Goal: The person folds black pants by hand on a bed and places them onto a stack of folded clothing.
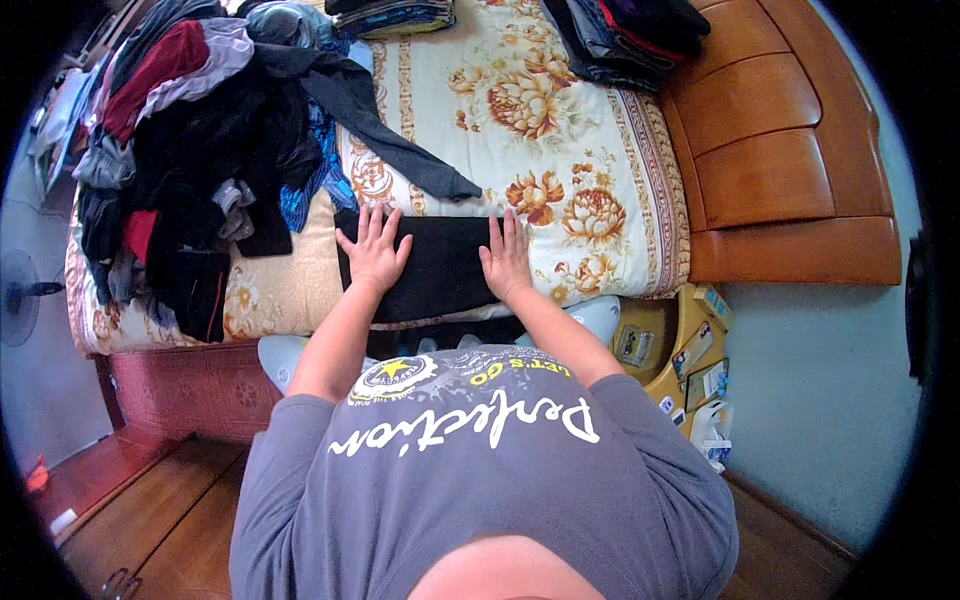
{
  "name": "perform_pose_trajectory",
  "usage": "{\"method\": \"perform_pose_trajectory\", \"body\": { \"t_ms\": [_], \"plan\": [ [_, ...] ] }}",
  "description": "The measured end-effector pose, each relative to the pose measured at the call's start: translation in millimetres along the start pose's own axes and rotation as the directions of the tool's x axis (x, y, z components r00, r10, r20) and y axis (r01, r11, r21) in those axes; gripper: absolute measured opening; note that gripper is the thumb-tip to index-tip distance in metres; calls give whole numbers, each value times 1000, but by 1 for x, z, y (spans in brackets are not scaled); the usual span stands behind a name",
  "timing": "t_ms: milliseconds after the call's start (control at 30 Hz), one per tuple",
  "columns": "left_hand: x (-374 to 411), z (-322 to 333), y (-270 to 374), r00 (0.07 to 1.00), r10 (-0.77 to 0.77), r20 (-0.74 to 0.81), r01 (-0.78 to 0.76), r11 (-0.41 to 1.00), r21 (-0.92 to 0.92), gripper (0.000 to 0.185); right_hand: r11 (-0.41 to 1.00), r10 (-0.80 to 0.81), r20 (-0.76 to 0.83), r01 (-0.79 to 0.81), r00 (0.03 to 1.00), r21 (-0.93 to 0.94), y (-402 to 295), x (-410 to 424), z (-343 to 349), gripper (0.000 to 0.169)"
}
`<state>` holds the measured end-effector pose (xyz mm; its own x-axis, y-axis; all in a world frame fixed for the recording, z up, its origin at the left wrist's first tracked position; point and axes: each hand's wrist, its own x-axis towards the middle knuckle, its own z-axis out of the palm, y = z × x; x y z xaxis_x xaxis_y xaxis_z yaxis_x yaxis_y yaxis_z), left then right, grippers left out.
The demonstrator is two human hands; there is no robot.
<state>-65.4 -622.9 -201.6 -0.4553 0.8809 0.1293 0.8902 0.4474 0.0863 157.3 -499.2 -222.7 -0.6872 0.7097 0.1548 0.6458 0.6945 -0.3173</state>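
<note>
A black folded garment (pixel 442 262) lies flat at the near edge of the bed, its long side running left to right. My left hand (pixel 375 251) rests flat on its left end with the fingers spread. On its right end lies my right hand (pixel 507 259), palm down, the fingers pointing away from me and the thumb apart. Neither hand grips the cloth. Just beyond the garment, a dark grey sleeve or trouser leg (pixel 390 139) reaches out from a large heap of loose clothes (pixel 217 142) on the left.
Two stacks of folded clothes, one at the top middle (pixel 397 19) and one at the top right (pixel 615 45), stand on the flowered bedspread (pixel 525 112). A wooden headboard (pixel 765 135) bounds the bed on the right. Below it is a yellow shelf (pixel 686 330) with small items.
</note>
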Motion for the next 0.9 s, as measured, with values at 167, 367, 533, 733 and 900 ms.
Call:
{"method": "perform_pose_trajectory", "body": {
  "t_ms": [167, 367, 533, 733, 900],
  "plan": [
    [39, -67, -23, 874, 170, 454, -169, 985, -43, 56, 958, 149, -115, -114, 982, 264, -11, -19, -16, 75],
    [62, -79, -36, 716, 120, 687, -185, 983, 20, 74, 445, 711, 219, -668, 668, 597, -70, -91, -3, 92],
    [49, -85, -34, 667, 166, 726, -218, 976, -23, 76, -562, 287, 871, -666, 399, 491, -80, -65, 9, 46],
    [33, -136, -29, 604, 258, 754, -179, 966, -187, 79, -700, 233, 894, -572, 382, 427, -101, -56, -15, 41],
    [46, -185, 3, 611, 254, 750, 45, 935, -353, 64, -688, -19, 909, -666, 415, 290, -115, -67, -55, 61]
  ]
}}
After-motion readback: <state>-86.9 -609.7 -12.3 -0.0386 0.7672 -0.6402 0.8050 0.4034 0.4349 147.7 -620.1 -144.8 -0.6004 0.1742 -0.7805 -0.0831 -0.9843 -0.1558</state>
